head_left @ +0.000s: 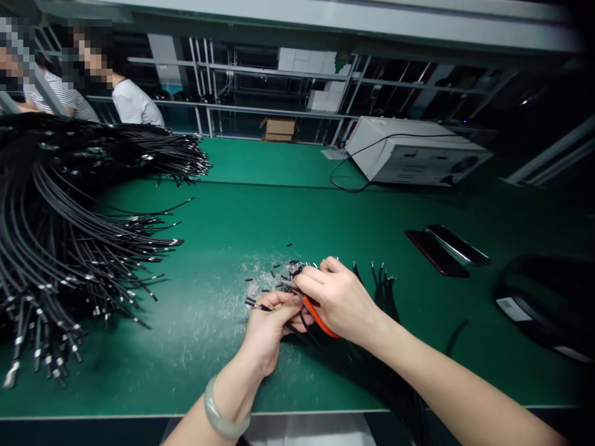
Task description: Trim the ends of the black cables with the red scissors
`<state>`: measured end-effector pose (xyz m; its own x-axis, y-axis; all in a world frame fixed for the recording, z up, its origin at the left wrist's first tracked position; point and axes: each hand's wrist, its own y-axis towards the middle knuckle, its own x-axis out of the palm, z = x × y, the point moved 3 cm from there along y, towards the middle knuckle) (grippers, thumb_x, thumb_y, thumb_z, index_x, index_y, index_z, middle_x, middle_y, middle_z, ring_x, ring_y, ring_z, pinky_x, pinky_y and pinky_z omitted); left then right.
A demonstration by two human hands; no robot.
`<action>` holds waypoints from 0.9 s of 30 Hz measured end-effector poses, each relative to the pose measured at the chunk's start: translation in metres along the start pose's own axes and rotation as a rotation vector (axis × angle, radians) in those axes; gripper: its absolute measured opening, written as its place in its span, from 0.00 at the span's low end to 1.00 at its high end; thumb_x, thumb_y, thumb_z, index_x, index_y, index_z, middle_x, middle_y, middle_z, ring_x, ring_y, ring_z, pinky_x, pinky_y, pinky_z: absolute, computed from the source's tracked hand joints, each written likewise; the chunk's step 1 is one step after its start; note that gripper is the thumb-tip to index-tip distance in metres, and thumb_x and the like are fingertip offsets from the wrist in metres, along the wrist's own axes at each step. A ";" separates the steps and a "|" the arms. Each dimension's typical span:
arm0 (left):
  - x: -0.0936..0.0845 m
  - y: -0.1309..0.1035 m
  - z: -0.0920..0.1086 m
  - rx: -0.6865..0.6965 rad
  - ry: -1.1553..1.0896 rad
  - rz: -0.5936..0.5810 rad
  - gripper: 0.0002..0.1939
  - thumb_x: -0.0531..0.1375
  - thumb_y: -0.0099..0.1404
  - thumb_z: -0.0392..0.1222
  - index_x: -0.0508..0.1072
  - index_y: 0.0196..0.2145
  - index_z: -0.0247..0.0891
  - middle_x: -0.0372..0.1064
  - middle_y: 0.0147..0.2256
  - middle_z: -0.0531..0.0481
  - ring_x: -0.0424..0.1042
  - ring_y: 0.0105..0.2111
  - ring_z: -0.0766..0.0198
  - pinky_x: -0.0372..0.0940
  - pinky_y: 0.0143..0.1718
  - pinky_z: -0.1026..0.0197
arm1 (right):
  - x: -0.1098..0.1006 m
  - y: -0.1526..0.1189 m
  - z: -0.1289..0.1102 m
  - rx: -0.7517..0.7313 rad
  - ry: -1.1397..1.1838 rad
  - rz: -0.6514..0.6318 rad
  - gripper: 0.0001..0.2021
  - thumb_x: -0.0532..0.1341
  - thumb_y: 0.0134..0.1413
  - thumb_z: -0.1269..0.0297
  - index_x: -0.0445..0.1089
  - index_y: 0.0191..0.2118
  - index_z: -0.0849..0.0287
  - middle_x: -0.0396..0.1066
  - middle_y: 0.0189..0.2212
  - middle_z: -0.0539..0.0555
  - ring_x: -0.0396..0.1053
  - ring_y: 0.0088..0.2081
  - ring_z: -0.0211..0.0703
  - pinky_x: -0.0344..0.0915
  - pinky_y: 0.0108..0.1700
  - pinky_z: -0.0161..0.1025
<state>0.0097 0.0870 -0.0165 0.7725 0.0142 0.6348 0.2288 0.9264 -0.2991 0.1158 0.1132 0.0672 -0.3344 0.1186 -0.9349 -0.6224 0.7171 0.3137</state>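
Note:
Near the front middle of the green table, my left hand (267,331) pinches black cables (255,303), whose ends stick out to the left past my fingers. My right hand (332,297) is closed round a tool with orange handles (320,317); its grey metal tip points left, close above my left fingertips. The tip is partly covered by my fingers, so I cannot tell whether its jaws touch a cable. Short black offcuts and pale fibre strands (260,279) lie just beyond my hands. More black cables (385,288) run behind and under my right forearm.
A large heap of black cables (56,198) covers the table's left side. Two phones (437,253) and a black object with a white label (515,308) lie to the right. A white machine (413,152) stands at the back. Two people sit at far left, beyond the cables.

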 end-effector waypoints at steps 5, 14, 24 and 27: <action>0.001 -0.001 0.001 -0.042 0.006 -0.015 0.14 0.68 0.48 0.45 0.73 0.29 0.31 0.72 0.24 0.46 0.73 0.24 0.63 0.64 0.25 0.67 | -0.006 0.005 0.027 0.341 0.518 -0.109 0.13 0.51 0.57 0.54 0.62 0.30 0.59 0.59 0.16 0.47 0.57 0.18 0.34 0.53 0.22 0.31; 0.001 -0.002 0.002 -0.021 0.031 -0.073 0.13 0.66 0.52 0.43 0.74 0.31 0.31 0.71 0.25 0.47 0.72 0.23 0.66 0.64 0.26 0.68 | 0.030 0.006 0.031 0.549 0.917 -0.337 0.17 0.52 0.54 0.49 0.62 0.30 0.60 0.56 0.11 0.43 0.52 0.12 0.31 0.49 0.15 0.29; 0.001 0.000 0.000 -0.067 0.028 0.003 0.14 0.67 0.49 0.45 0.74 0.28 0.30 0.71 0.23 0.47 0.72 0.23 0.64 0.64 0.22 0.68 | -0.003 -0.015 0.038 -0.165 -0.415 -0.254 0.13 0.50 0.60 0.59 0.63 0.29 0.60 0.64 0.25 0.51 0.58 0.23 0.35 0.48 0.33 0.37; 0.002 -0.001 0.000 -0.070 0.031 0.000 0.14 0.67 0.49 0.44 0.74 0.28 0.30 0.71 0.23 0.47 0.72 0.23 0.65 0.64 0.23 0.69 | 0.002 -0.016 0.032 -0.237 -0.483 -0.271 0.12 0.50 0.60 0.61 0.63 0.29 0.60 0.64 0.24 0.51 0.58 0.24 0.36 0.46 0.33 0.38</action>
<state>0.0108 0.0865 -0.0152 0.7901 0.0022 0.6129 0.2683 0.8979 -0.3490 0.1483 0.1238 0.0549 0.1826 0.2918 -0.9389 -0.8002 0.5989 0.0305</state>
